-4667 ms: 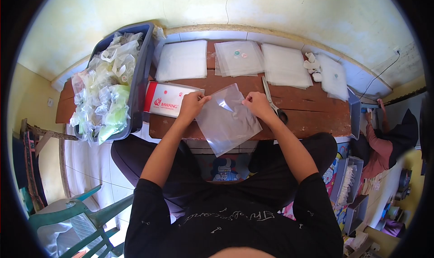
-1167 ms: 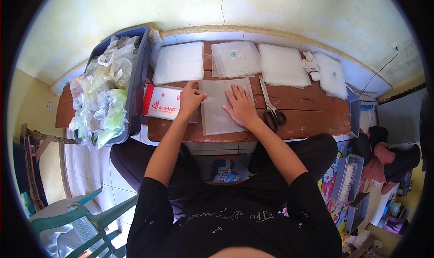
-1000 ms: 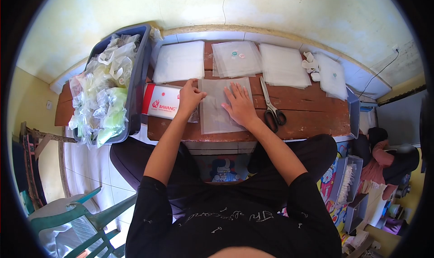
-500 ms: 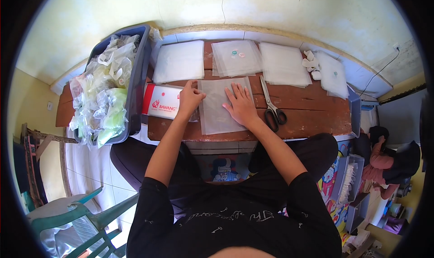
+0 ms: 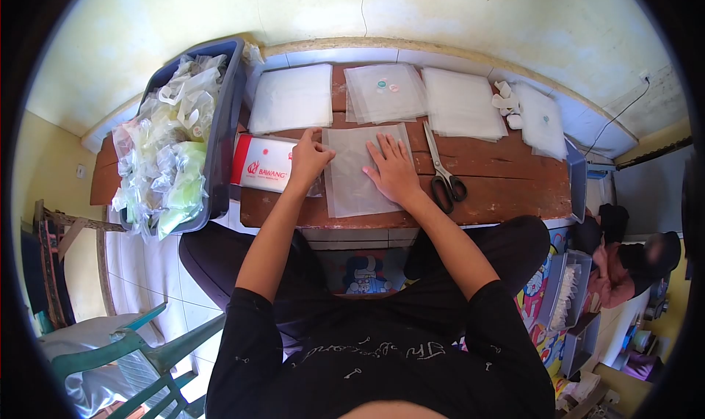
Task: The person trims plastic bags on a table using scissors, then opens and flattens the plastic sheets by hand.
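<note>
A clear plastic bag (image 5: 352, 188) lies flat on the brown wooden table (image 5: 507, 191) in front of me. My left hand (image 5: 311, 157) is at its left edge, thumb and fingers pinched together on the film. Flat on the bag's right part rests my right hand (image 5: 394, 171), fingers spread. Scissors (image 5: 443, 177) with black handles lie just right of that hand, blades pointing away. Left of the bag, partly behind my left wrist, is a red and white pack (image 5: 263, 165) marked "BAWANG".
Stacks of clear bags (image 5: 291, 98) line the table's back, two bearing small round stickers. A white bundle (image 5: 507, 99) sits between stacks at right. A grey bin (image 5: 233, 88) full of crumpled plastic stands left. A green chair (image 5: 139, 345) is lower left; another person (image 5: 624, 265) sits right.
My hands and the bag stay practically in place. At the right, the other person has shifted head and arms.
</note>
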Demonstrator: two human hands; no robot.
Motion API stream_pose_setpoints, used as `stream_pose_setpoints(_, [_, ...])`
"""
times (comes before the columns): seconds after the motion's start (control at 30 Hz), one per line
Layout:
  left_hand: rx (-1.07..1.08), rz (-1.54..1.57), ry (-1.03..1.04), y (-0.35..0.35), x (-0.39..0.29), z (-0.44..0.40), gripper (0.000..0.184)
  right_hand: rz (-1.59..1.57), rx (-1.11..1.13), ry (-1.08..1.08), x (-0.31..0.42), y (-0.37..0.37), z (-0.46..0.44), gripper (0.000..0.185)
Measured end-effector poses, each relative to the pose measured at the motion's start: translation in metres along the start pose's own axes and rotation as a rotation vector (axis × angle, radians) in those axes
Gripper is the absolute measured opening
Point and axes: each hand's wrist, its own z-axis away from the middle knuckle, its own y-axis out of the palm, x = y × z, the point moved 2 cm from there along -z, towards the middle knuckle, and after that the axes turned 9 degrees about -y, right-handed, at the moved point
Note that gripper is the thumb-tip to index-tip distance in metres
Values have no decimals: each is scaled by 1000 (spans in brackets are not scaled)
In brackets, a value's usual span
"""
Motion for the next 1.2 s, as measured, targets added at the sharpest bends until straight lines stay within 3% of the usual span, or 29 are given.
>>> stream_pose_setpoints(1.2, [19,-241,-14,-5,1,11,80,-6,13,8,-1,0,0,58])
